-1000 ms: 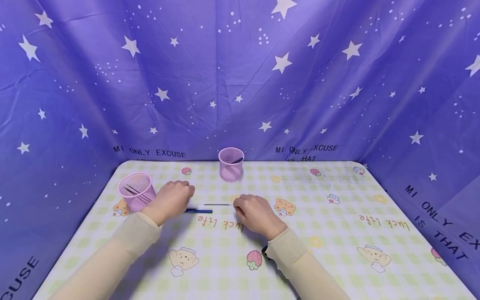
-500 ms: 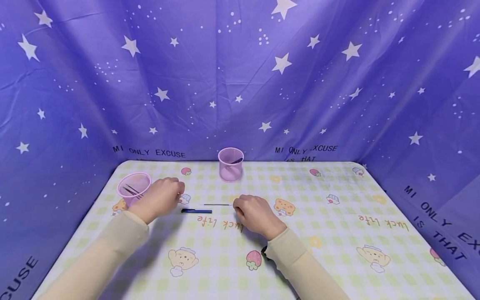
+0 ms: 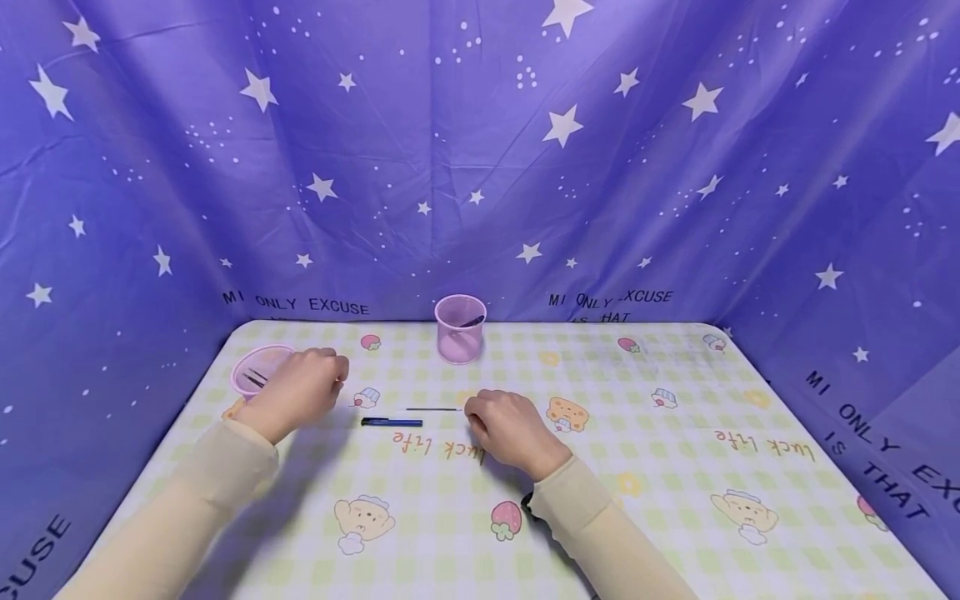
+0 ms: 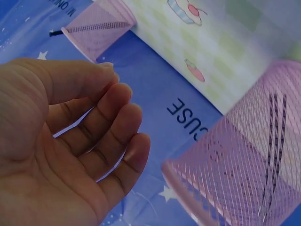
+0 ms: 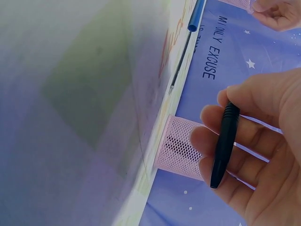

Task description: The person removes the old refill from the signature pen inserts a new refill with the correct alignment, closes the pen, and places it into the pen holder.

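My right hand [image 3: 517, 433] pinches a black tapered pen tip section [image 5: 225, 146], its thumb on the ridged end and the piece lying along the fingers. Just left of that hand, a thin pen refill [image 3: 433, 409] lies on the table, and beside it a blue pen barrel [image 3: 393, 422] with a dark clip end. My left hand [image 3: 300, 387] has nothing in it; its fingers are loosely bent. It hovers next to a pink mesh cup [image 4: 235, 155] at the table's left, partly covering it in the head view. Dark thin refills [image 4: 277, 136] stand inside this cup.
A second pink mesh cup [image 3: 459, 346] stands at the table's back edge with a dark pen [image 3: 474, 322] leaning inside. The checked tablecloth [image 3: 637, 542] covers the table, and a purple starry curtain [image 3: 480, 150] encloses its back and sides.
My left hand has moved left, away from the blue pen barrel, uncovering its clip end and hiding more of the left cup. The right hand has stayed in place.
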A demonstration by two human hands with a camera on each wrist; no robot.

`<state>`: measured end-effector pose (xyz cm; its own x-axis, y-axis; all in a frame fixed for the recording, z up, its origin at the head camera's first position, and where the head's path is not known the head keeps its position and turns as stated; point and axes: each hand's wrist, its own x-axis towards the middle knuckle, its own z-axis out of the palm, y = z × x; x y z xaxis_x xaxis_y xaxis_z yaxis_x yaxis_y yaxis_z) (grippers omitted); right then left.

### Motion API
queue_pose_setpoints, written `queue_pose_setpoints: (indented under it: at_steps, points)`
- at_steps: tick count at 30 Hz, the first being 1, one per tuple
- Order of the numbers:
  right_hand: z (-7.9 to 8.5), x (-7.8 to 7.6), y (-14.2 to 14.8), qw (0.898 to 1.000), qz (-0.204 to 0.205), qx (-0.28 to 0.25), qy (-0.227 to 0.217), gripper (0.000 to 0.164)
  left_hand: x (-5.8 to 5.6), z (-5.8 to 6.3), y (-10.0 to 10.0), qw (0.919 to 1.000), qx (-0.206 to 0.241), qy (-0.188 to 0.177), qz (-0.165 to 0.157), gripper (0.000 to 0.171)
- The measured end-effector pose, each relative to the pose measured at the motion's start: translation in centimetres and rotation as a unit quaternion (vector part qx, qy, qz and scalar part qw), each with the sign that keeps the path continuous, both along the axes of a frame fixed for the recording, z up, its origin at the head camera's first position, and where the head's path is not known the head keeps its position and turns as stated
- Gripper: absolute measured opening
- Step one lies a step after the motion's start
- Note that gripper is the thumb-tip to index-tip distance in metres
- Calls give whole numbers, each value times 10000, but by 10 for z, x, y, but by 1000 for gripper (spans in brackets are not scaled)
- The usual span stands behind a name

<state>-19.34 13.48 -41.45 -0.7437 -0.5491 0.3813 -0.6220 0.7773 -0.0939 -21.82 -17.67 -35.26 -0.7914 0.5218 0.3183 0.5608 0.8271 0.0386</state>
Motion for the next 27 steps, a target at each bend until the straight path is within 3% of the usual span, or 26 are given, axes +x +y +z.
queue_pose_setpoints:
  at_steps: [9,27]
  points:
    - [1,1,0,10000,-3,0,-69,16,-1,11,-16,9985,-55,-345,414,12]
    - [1,1,-1,10000,1,12,-34,17,-6,27,-46,9956,44,-582,727,13]
